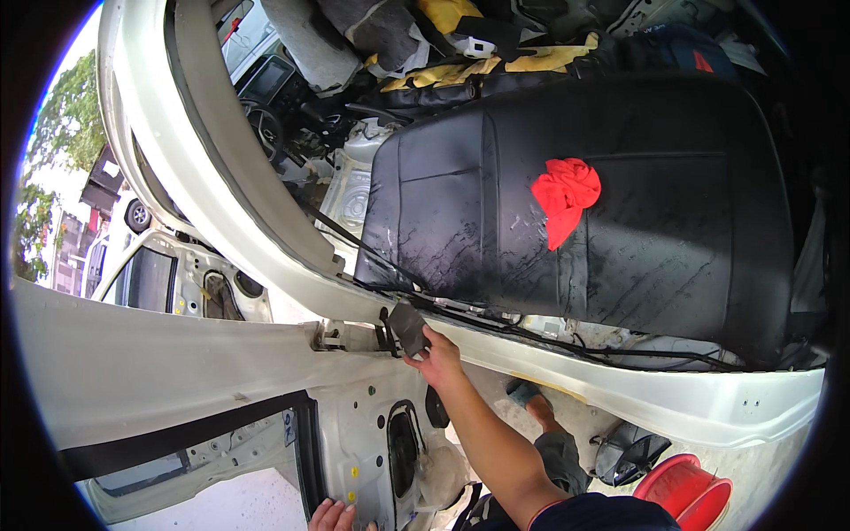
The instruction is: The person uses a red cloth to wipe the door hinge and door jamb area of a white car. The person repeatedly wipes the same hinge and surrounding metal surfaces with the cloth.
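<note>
My right hand (438, 357) pinches a small dark grey flat piece, like folded sandpaper (408, 329), between thumb and fingers. It is at the white car body's door opening, beside the door hinge (343, 336). Only the fingers of my left hand (333, 516) show at the lower edge. They lie apart on the inner side of the stripped white car door (341, 416), with nothing seen in them. Past the sill (620, 379) lies a black seat (655, 212) with wet-looking streaks, and a crumpled red cloth (567, 196) rests on it.
Black cables (531, 336) run along the sill. Yellow and dark materials (549, 60) are piled behind the seat. A second open door (199, 279) stands at the left. A red wheel rim (686, 492) and a dark round part (627, 451) are on the floor at the lower right.
</note>
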### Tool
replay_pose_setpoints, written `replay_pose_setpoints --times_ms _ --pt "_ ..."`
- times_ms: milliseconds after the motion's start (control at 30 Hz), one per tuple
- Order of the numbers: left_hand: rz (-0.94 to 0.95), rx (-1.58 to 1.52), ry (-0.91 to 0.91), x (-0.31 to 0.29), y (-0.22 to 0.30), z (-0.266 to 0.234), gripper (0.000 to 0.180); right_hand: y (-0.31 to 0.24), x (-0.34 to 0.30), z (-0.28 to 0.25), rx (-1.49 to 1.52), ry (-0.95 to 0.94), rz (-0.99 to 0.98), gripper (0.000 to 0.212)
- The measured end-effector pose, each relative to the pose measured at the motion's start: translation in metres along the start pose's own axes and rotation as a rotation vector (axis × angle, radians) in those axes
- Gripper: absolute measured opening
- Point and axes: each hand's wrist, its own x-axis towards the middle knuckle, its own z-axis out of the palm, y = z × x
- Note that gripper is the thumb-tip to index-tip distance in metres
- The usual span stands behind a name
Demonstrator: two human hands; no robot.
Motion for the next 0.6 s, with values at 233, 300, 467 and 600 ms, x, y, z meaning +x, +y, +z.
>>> replay_pose_setpoints --times_ms 233,300,467,600 --pt "0.006 -0.012 -0.003 -0.004 -0.005 0.003 0.041 0.026 -0.007 0.038 -0.317 0.197 -0.179 0.048" --pt "0.013 -0.01 -0.003 -0.005 -0.006 0.003 0.041 0.03 -0.007 0.043 -0.254 0.11 -0.1 0.039" --pt "0.011 -0.014 0.001 -0.005 -0.008 0.003 0.04 0.028 -0.009 0.051 0.02 0.165 0.043 0.017" --pt "0.011 -0.001 -0.006 -0.004 -0.007 0.002 0.04 0.014 -0.019 0.042 0.072 0.126 0.093 0.02"
